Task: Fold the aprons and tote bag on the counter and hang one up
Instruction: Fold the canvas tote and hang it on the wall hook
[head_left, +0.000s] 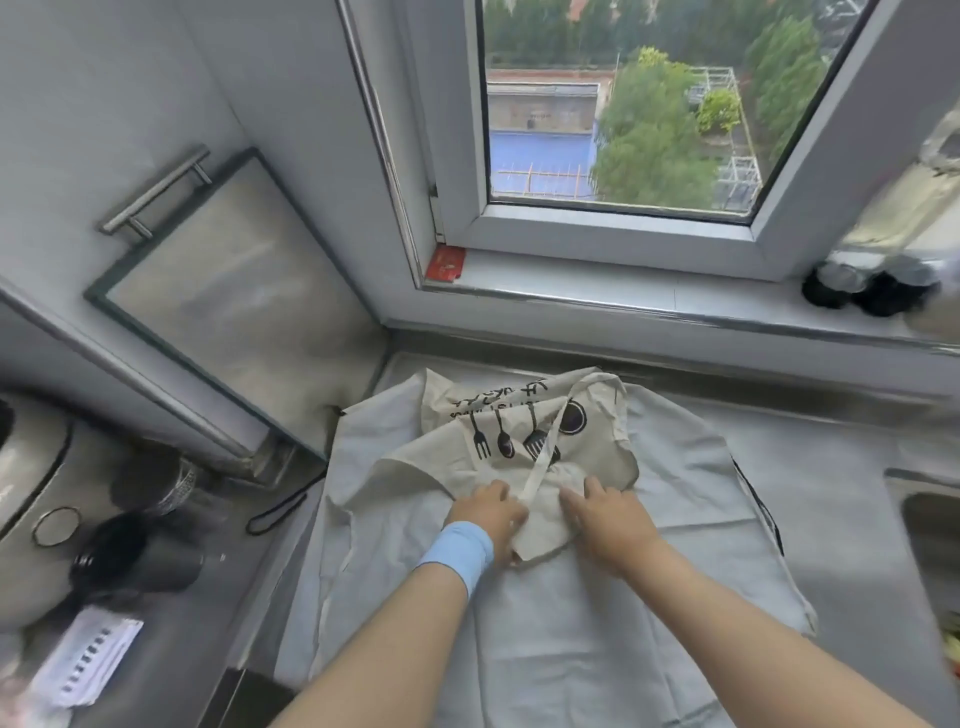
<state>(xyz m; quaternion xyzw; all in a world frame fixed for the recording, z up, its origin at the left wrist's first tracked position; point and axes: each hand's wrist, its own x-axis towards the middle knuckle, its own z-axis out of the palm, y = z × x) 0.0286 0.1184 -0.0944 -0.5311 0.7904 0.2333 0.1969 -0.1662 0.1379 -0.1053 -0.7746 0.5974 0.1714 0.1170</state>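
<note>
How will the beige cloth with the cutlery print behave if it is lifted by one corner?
The beige printed cloth is probably floppy: it lies creased and folded over itself. It looks thin, so likely light. Its loose strap may dangle or catch on something.

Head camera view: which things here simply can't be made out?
All in the head view:
- Beige printed cloth: bag or apron unclear, crumpled; its lettering is folded over.
- Left hand: fingertips tucked under that cloth.
- Sink: cut off by the right edge.
- Dark jars on the sill: blurred.
</note>
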